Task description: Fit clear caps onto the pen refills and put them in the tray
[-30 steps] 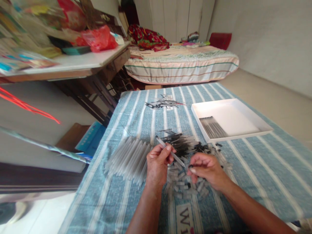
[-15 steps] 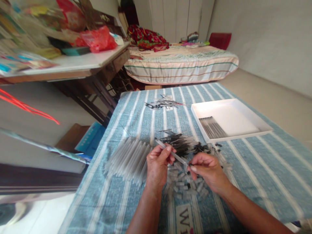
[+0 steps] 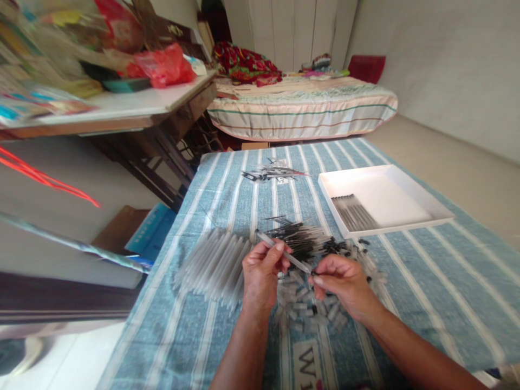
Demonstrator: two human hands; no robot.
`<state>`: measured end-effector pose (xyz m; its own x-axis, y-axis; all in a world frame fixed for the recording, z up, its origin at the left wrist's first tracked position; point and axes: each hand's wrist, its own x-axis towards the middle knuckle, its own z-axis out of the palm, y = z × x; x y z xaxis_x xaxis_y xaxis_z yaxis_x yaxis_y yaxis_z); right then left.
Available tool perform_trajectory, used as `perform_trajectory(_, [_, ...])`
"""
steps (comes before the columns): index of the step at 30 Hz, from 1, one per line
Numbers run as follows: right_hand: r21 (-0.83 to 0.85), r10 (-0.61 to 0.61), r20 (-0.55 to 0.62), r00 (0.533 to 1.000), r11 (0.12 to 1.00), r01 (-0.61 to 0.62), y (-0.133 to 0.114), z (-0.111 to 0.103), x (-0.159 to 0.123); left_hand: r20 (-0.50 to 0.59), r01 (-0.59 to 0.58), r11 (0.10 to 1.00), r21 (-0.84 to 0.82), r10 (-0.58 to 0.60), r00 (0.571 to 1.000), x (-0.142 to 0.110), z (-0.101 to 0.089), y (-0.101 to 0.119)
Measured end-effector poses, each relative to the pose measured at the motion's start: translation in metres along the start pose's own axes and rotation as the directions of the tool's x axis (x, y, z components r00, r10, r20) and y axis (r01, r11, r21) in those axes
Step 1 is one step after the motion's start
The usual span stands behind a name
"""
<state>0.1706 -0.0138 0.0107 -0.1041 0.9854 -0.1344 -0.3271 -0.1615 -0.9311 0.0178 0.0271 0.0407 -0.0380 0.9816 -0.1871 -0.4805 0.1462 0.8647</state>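
Your left hand (image 3: 262,265) pinches the pen tube (image 3: 298,262) aslant above the loose pale caps (image 3: 303,311) and your right hand (image 3: 343,279) pinches a small black piece (image 3: 313,273) at the tube's lower end, so slack fingers or crooked pressure could drop that piece among the caps.

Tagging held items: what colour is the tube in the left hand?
The tube is pale grey, best seen in the head view.
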Motion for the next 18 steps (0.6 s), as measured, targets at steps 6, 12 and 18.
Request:
perform_trajectory(6, [-0.007, 0.019, -0.016, 1.000, 1.000, -0.019, -0.0005, 0.0029, 0.0012, 0.006, 0.007, 1.000, 0.015, -0.007, 1.000, -0.0010, 0.0015, -0.0014])
perform_trajectory(12, [-0.017, -0.021, -0.033, 0.999, 1.000, 0.020, -0.0010, 0.0043, 0.0023, -0.008, 0.015, 0.999, 0.032, -0.015, 1.000, -0.0003, 0.0014, -0.0035])
perform_trajectory(18, [-0.121, -0.055, -0.007, 0.998, 0.991, 0.054, 0.0012, 0.0018, 0.0015, -0.035, 0.048, 0.998, 0.030, -0.047, 0.998, 0.0018, 0.0005, -0.0060])
